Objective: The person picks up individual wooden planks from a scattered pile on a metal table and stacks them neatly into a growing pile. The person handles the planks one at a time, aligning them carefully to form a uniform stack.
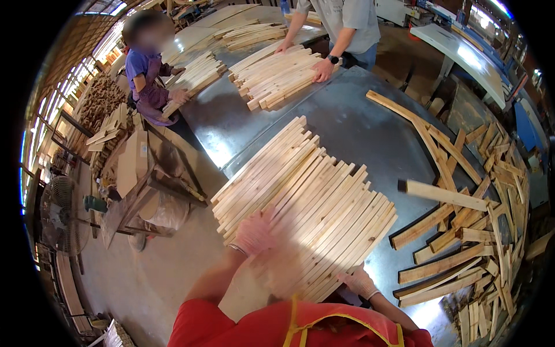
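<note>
A wide layer of pale wooden slats (306,202) lies side by side on the grey metal table (358,133). My left hand (253,233), in a thin pinkish glove, rests flat on the near left part of the slats, fingers spread and blurred. In the same kind of glove, my right hand (359,282) presses on the near right ends of the slats. Neither hand grips a slat. My red sleeves and a yellow-trimmed apron fill the lower edge.
A loose heap of rough wood offcuts (468,231) covers the table's right side. Across the table a person in grey (347,23) handles another slat stack (280,75). A person in purple (147,75) works at the left. A fan (60,214) stands on the floor.
</note>
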`<state>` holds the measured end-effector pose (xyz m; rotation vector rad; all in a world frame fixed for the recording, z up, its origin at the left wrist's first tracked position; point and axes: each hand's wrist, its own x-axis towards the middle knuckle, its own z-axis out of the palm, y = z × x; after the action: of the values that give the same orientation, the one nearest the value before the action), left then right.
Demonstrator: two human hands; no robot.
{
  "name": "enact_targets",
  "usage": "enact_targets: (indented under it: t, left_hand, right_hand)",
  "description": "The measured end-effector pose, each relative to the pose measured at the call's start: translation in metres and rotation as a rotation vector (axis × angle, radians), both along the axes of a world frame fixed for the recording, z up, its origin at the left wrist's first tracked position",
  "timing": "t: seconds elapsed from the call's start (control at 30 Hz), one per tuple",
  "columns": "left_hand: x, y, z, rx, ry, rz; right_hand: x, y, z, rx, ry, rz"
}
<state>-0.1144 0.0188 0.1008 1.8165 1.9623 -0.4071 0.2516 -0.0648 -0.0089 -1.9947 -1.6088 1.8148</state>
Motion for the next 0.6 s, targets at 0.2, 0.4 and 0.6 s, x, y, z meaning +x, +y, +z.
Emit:
enact_targets:
  t: [0.2, 0.4, 0.6]
  left_hand:
    - [-0.042, 0.041, -0.050, 0.212, 0.094, 0.072]
    - [-0.118, 0.101, -0.053, 0.449, -0.063, 0.059]
    - [-0.130, 0.104, -0.055, 0.431, -0.100, 0.088]
  right_hand:
    - [-0.050, 0.044, 0.025, -0.040, -0.066, 0.181]
    - [-0.114, 0.097, 0.057, 0.118, 0.124, 0.152]
    - [-0.159, 0.118, 0.004, 0.015, 0.014, -0.039]
